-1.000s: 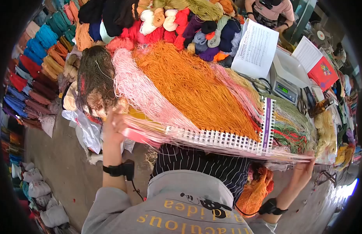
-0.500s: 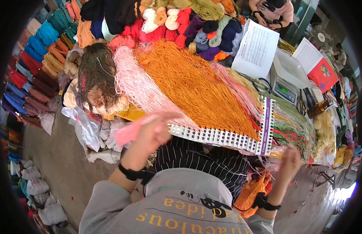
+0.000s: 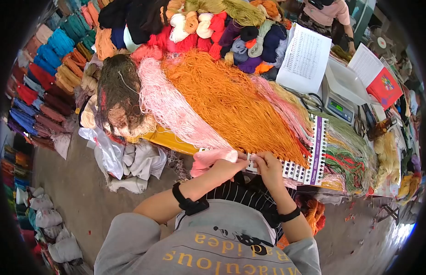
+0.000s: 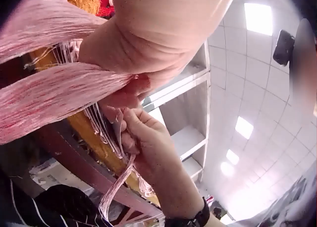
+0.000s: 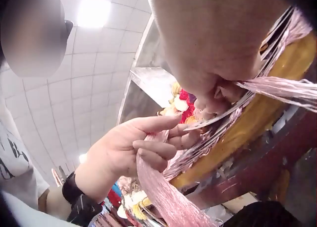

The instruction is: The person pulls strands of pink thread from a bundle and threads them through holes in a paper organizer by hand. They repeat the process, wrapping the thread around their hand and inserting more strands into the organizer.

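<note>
Nearest, between 6 and 7 o'clock from where the hands meet, is a grey shirt [image 3: 213, 243] with yellow lettering. The left hand [image 3: 224, 167] has its fingers curled round a pink bundle [image 3: 201, 162], whose loose end hangs at 9 o'clock. The right hand [image 3: 270, 169], just beside it, grips a thinner pink strand [image 4: 115, 190] with its fingertips at a white card's edge; how the strand meets the card is hidden.

Punched white cards [image 3: 296, 171] overlap along the near rim of the desk [image 3: 176, 144], running towards 3 o'clock and a purple-striped card [image 3: 318, 149]. Orange threads [image 3: 231, 101] spread at 12, pale pink ones [image 3: 164, 101] at 11, a dark brown bundle [image 3: 117, 87] at 10.

Further off, a scale [image 3: 340, 109] sits at 2, a printed sheet [image 3: 305, 57] at 1, heaped skeins [image 3: 206, 30] at 12. Farthest, another person [image 3: 326, 16] is at 1 and hanging yarn [image 3: 50, 78] at 10.
</note>
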A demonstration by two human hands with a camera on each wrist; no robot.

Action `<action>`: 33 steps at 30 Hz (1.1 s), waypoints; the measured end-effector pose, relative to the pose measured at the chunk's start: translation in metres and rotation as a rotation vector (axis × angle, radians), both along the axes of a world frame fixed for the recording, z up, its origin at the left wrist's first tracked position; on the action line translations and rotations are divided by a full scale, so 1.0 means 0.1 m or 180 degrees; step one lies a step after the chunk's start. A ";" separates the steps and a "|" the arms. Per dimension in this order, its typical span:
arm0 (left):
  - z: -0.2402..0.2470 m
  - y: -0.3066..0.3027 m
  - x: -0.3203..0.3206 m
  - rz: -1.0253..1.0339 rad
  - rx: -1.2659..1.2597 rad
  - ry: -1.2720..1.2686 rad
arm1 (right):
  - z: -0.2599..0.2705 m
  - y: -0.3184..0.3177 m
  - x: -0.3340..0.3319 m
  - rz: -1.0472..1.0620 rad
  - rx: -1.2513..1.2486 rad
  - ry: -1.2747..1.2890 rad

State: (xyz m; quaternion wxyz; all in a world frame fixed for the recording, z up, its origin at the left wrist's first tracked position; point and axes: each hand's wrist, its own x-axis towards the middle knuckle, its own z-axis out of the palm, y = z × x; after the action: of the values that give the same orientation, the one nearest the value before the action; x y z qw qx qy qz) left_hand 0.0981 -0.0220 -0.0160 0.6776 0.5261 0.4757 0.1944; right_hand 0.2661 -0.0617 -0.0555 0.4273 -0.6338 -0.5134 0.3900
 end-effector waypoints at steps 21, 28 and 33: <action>-0.20 0.25 0.08 -0.0483 -0.0055 0.0694 | 0.06 0.15 0.13 0.0825 -0.0428 -0.0044; -0.39 0.23 -0.12 -0.0516 0.2046 0.0833 | 0.10 0.10 0.08 0.0645 -0.0379 -0.0633; -0.13 0.27 -0.24 0.0078 -0.0103 0.0459 | 0.09 0.11 0.05 0.0676 -0.0348 -0.0820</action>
State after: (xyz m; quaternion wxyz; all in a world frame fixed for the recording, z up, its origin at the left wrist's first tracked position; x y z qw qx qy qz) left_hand 0.0739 0.0048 -0.0288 0.6476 0.5218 0.5328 0.1565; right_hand 0.2711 -0.0511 -0.0465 0.2792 -0.6430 -0.6060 0.3759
